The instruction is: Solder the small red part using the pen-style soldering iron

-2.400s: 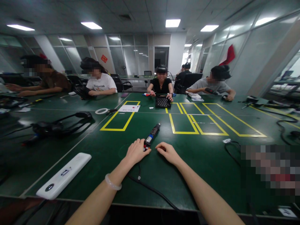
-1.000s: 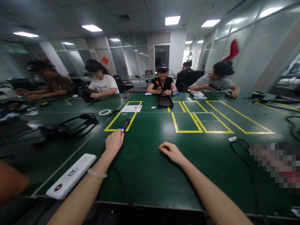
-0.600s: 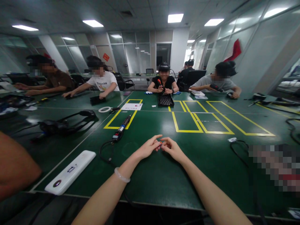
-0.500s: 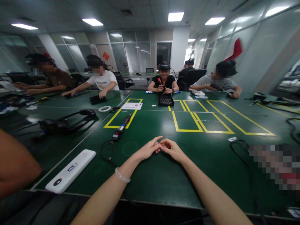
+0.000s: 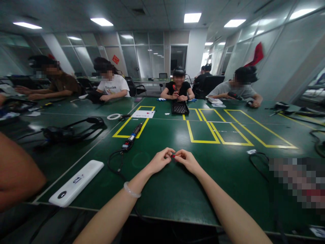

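Note:
My left hand point(image 5: 161, 160) and my right hand point(image 5: 187, 160) meet over the near middle of the green table point(image 5: 162, 193). Between their fingertips is a small red piece point(image 5: 173, 156), too small to name. Thumb and fingers of both hands are pinched on it from either side. A pale translucent bangle point(image 5: 131, 190) circles my left wrist. Beyond my left hand lies a pen-shaped electric screwdriver point(image 5: 132, 137) with a black cable, its tip pointing away from me.
At left are a white oblong device point(image 5: 76, 183) and a black headset-like frame point(image 5: 73, 130). Yellow tape outlines point(image 5: 203, 141) mark the table. Across it, a person sits behind a black tray point(image 5: 180, 108). Other people sit along the far side; someone's bare arm point(image 5: 19, 173) is close at left.
My left fingers have curled in and the red piece shows more clearly between both hands. At far left, the person in white has drawn the outstretched arm back to a black object.

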`<state>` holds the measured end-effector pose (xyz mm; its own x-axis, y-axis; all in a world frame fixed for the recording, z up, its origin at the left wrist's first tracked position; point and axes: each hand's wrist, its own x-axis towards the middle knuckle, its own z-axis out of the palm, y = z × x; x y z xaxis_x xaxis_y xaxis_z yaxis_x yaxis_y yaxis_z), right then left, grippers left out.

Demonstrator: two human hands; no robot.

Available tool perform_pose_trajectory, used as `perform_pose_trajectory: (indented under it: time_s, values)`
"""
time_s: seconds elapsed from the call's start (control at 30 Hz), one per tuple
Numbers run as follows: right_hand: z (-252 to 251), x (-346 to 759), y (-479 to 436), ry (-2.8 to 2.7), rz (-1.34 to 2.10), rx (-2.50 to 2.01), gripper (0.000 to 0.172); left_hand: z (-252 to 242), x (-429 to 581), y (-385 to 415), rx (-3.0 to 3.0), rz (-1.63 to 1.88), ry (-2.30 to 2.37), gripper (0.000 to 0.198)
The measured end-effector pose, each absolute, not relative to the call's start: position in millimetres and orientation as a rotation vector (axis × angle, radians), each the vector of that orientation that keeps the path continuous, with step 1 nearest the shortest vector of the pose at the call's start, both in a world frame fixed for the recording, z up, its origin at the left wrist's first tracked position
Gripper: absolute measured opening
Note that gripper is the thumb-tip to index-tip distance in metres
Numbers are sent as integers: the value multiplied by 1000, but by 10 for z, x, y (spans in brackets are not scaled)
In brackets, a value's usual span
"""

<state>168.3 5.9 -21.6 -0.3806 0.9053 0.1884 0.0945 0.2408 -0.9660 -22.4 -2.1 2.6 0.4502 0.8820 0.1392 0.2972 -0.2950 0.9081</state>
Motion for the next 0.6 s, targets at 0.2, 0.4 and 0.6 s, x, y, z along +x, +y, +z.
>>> perform_pose_trajectory:
  time_s: [0.2, 0.4, 0.6]
  values:
    - [-165, 1693, 44, -1779, 1156, -963, 32, 103, -192, -87, 1916, 849, 1049, 23]
    - [-214, 1693, 63, -1675, 1206, -909, 25, 101, -185, -74, 1895, 888, 1100, 27]
    - [-235, 1695, 57, -1696, 1234, -872, 28, 61, -178, -72, 1896, 850, 1115, 30]
